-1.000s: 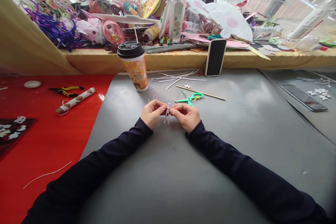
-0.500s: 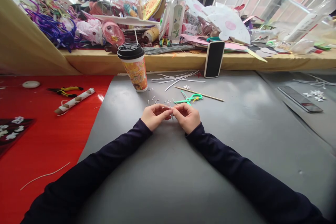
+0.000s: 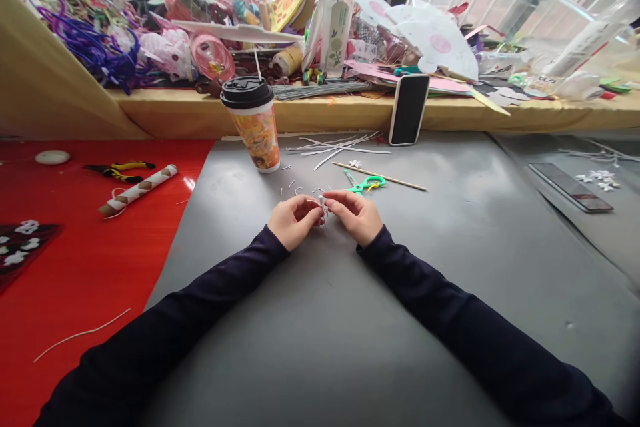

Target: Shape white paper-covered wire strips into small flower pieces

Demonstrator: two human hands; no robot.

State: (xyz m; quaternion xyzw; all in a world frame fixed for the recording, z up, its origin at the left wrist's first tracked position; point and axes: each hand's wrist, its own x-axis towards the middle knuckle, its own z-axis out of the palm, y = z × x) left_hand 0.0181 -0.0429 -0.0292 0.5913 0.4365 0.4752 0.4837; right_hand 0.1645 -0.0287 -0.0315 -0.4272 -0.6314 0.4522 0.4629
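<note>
My left hand (image 3: pixel 295 220) and my right hand (image 3: pixel 356 215) meet fingertip to fingertip over the grey mat (image 3: pixel 450 267). Between them they pinch a small bundle of thin white paper strips (image 3: pixel 322 209), mostly hidden by the fingers. Both arms wear dark sleeves. Short white strip scraps (image 3: pixel 295 185) lie just beyond my hands. Green scissors (image 3: pixel 366 183) rest right behind my right hand, beside a thin wooden stick (image 3: pixel 395 179). A pile of long white strips (image 3: pixel 340 145) lies farther back.
A lidded paper cup (image 3: pixel 254 121) stands behind my left hand. A phone (image 3: pixel 409 109) leans on the cluttered ledge (image 3: pixel 320 113). On the red mat (image 3: pixel 75 247) lie pliers (image 3: pixel 117 170) and a paper-wrapped roll (image 3: pixel 137 189). A dark ruler (image 3: pixel 570 185) and white paper flowers (image 3: pixel 597 179) lie right.
The strips hung down visibly between my fingers a second ago; now my hands have closed over them and shifted slightly away from me.
</note>
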